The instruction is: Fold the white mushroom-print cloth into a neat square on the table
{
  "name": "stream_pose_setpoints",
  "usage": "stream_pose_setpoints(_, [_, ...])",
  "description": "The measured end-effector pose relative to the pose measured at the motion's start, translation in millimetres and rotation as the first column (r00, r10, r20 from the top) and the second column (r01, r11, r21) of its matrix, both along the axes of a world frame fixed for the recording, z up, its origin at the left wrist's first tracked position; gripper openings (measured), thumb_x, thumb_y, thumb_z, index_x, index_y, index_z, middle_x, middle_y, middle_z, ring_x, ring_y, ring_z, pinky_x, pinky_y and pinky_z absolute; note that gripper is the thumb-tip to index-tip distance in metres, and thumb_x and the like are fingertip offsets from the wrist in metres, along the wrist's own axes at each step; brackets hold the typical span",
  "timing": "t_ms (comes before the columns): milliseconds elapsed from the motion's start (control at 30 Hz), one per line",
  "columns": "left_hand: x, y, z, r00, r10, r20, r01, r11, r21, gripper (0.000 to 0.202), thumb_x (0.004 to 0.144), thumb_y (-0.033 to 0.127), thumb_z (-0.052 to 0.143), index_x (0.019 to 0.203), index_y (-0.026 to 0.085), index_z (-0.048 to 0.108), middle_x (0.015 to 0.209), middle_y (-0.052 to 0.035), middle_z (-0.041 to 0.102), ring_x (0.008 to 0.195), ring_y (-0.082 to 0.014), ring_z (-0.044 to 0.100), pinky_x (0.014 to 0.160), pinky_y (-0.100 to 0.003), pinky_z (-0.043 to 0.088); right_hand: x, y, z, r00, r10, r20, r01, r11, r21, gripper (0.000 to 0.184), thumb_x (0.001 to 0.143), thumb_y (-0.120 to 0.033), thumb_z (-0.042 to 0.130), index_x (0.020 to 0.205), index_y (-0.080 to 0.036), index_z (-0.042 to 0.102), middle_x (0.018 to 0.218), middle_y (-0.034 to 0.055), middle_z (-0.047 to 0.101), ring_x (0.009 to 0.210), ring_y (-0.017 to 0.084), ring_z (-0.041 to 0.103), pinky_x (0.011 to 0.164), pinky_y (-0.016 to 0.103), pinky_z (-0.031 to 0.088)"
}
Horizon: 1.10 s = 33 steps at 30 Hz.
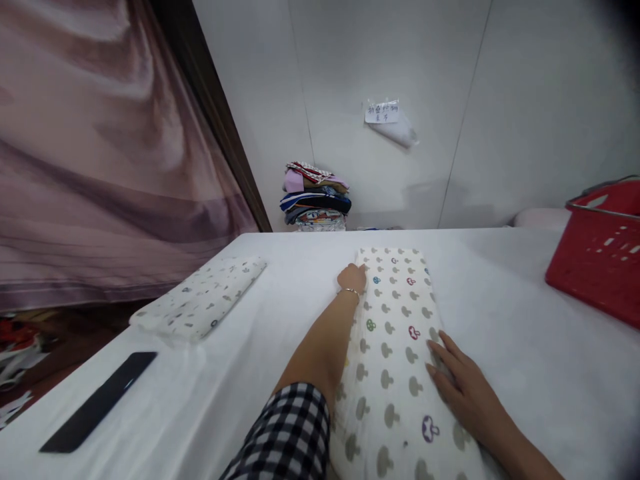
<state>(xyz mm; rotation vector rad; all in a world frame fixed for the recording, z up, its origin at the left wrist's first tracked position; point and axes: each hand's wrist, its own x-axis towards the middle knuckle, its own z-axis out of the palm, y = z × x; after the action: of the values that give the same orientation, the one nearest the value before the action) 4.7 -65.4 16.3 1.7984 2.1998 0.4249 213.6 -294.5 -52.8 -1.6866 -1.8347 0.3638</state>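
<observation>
A folded white mushroom-printed cloth (393, 333) is laid at the view's 5 o'clock on the white table (295, 287). Its 11-o'clock edge is touched by the curled left hand (352, 278), whose grip cannot be judged; its 3-o'clock edge, by the open right hand (461, 385). A red plastic basket (595, 253) is seen at 3 o'clock.

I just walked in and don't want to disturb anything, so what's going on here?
A person has both hands at a long, folded, mushroom-print cloth on a white table. The left hand is curled at its left edge near the far end; whether it grips the fabric is unclear. The right hand lies with fingers spread along the right edge. Another folded, patterned cloth lies to the left, and a red basket stands to the right.
</observation>
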Motion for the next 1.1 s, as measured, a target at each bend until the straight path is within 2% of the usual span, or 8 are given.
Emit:
stream_pose_setpoints(167, [-1.5,3.3,-6.7,1.000,-0.007,-0.006,0.007,1.000,-0.003,0.037,0.096,0.035,0.032,0.109,0.009,0.055,0.107,-0.0195,0.064,0.102,-0.0286,0.061,0.080,-0.035,0.044,0.1,-0.6,-0.2,1.000,-0.007,-0.009,0.007,1.000,0.014,0.046,0.085,-0.050,0.045,0.126,-0.029,0.056,0.146,0.0026,0.037,0.126,0.031,0.043,0.101,0.049,0.041])
stream_pose_setpoints(400, [-2.0,17.3,-4.3,1.000,0.012,-0.011,-0.013,0.999,-0.044,0.047,0.093,0.049,0.032,0.103,0.015,0.062,0.105,-0.0157,0.066,0.100,-0.0267,0.062,0.081,-0.034,0.046,0.0,-2.0,-0.5,1.000,0.001,-0.001,-0.001,1.000,0.007,0.047,0.086,-0.050,0.046,0.127,-0.030,0.054,0.147,0.0020,0.035,0.128,0.030,0.041,0.102,0.050,0.040])
stream_pose_setpoints(600, [-2.5,23.8,-7.1,0.999,-0.006,-0.038,0.004,0.999,-0.045,0.039,0.095,0.038,0.031,0.106,0.017,0.063,0.108,-0.0149,0.066,0.103,-0.0245,0.061,0.082,-0.033,0.045,-0.4,-2.1,-0.5,1.000,-0.005,0.002,0.005,1.000,0.009,0.047,0.086,-0.050,0.045,0.127,-0.029,0.055,0.147,0.0031,0.036,0.127,0.031,0.042,0.100,0.052,0.040])
stream_pose_setpoints(833, [0.3,24.6,-1.7,0.997,-0.029,-0.070,0.029,1.000,0.003,0.042,0.092,0.046,0.037,0.113,0.016,0.058,0.114,-0.0161,0.062,0.109,-0.0272,0.056,0.087,-0.035,0.042,-1.1,-3.3,-1.6,1.000,-0.005,0.012,0.004,1.000,0.017,0.046,0.087,-0.047,0.046,0.129,-0.030,0.053,0.147,0.0024,0.035,0.128,0.031,0.041,0.102,0.051,0.040])
stream_pose_setpoints(900, [5.1,26.7,-4.4,0.990,-0.073,-0.118,0.087,0.989,0.117,0.045,0.093,0.045,0.034,0.121,0.015,0.052,0.126,-0.0158,0.056,0.119,-0.0272,0.048,0.095,-0.037,0.038,-1.1,-4.0,-1.5,1.000,0.000,0.027,0.000,1.000,0.019,0.046,0.087,-0.047,0.046,0.130,-0.029,0.053,0.148,0.0029,0.034,0.128,0.031,0.041,0.102,0.051,0.040])
stream_pose_setpoints(967, [9.0,29.9,-10.4,0.962,-0.201,-0.183,0.235,0.952,0.195,0.047,0.093,0.045,0.032,0.128,0.016,0.046,0.138,-0.0133,0.045,0.129,-0.0261,0.036,0.104,-0.040,0.028,-1.1,-4.8,-1.0,0.999,0.007,0.042,-0.008,1.000,0.024,0.047,0.088,-0.046,0.045,0.130,-0.028,0.052,0.148,0.0035,0.033,0.128,0.031,0.040,0.102,0.051,0.040])
stream_pose_setpoints(1033, [10.6,33.7,-17.6,0.928,-0.319,-0.192,0.348,0.926,0.145,0.053,0.092,0.049,0.031,0.133,0.018,0.041,0.147,-0.0105,0.034,0.135,-0.0257,0.026,0.109,-0.043,0.019,-1.3,-5.5,-0.3,0.998,0.015,0.054,-0.016,1.000,0.026,0.046,0.089,-0.045,0.045,0.131,-0.027,0.050,0.149,0.0038,0.032,0.128,0.030,0.040,0.102,0.050,0.040])
stream_pose_setpoints(1100, [9.6,37.7,-22.9,0.924,-0.356,-0.143,0.364,0.930,0.040,0.061,0.089,0.055,0.030,0.137,0.019,0.036,0.152,-0.0091,0.023,0.138,-0.0265,0.021,0.111,-0.046,0.015,-1.6,-5.8,0.3,0.998,0.013,0.061,-0.014,1.000,0.027,0.046,0.089,-0.045,0.045,0.132,-0.027,0.050,0.149,0.0039,0.032,0.129,0.029,0.040,0.102,0.050,0.040])
